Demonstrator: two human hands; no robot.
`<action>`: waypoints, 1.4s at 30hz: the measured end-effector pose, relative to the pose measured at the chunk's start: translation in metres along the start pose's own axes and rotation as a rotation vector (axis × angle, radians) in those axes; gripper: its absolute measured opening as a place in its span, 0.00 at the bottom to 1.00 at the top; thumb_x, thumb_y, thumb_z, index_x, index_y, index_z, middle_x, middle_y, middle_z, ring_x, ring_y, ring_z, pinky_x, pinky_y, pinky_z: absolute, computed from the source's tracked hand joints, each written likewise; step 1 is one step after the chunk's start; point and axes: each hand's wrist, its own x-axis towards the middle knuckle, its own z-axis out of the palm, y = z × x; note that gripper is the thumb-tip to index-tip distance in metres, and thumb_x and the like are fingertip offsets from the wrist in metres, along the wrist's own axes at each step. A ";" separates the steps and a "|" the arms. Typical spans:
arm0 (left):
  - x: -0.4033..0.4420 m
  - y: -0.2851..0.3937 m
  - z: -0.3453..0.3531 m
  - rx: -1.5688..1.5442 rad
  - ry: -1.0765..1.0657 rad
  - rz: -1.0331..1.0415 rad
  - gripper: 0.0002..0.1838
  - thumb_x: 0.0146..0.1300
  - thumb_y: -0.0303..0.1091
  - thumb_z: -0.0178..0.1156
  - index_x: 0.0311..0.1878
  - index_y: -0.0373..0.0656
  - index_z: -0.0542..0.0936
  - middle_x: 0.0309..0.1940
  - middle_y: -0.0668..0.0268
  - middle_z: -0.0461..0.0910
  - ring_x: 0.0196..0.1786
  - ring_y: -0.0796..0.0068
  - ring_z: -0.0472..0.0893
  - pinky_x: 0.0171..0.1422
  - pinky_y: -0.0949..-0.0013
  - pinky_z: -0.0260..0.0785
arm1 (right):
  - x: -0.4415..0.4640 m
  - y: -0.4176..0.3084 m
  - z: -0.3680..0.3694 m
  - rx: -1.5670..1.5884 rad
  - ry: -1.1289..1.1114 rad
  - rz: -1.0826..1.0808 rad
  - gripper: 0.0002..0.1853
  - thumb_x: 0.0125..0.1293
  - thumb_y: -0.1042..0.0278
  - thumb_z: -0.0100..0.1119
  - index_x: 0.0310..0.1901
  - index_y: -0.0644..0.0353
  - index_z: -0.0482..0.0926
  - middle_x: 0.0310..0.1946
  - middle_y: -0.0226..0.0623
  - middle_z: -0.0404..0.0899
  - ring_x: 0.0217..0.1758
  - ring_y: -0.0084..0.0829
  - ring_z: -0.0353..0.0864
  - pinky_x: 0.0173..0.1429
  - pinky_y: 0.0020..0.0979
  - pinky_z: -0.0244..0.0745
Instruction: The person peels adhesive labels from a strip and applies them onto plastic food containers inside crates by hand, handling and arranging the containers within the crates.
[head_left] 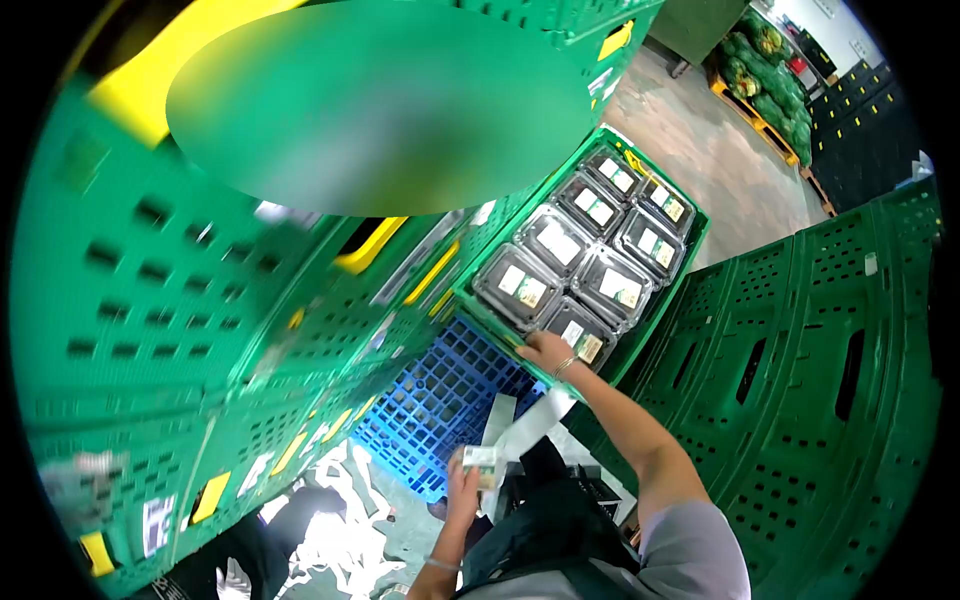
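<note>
My left hand [462, 492] is closed around a roll of printed labels [481, 458]. From it a pale backing strip [535, 422] runs up and to the right. My right hand [549, 353] is at the near end of a green crate [690, 262], its fingers curled over the rim by a yellow latch. Inside the crate, clear plastic clamshell boxes [612, 288] with dark contents sit in two rows, white labels on their lids. The nearest clamshell box [580, 334] lies right beside my right hand, partly hidden by it.
Tall stacks of green crates rise at left [170, 290] and right [790, 370]. A blue pallet [420, 400] lies below, with white paper strips [335, 530] scattered on the floor. Far back, green net sacks [775, 80] rest on a yellow pallet [755, 122]. A blurred patch covers the upper left.
</note>
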 end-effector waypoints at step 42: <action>-0.317 0.083 -0.198 -0.071 -0.055 0.512 0.15 0.64 0.38 0.51 0.49 0.41 0.72 0.39 0.61 0.76 0.41 0.74 0.75 0.45 0.70 0.67 | -0.418 -0.287 0.084 0.522 -0.453 -0.675 0.20 0.61 0.65 0.55 0.55 0.60 0.68 0.43 0.40 0.76 0.45 0.34 0.75 0.46 0.33 0.71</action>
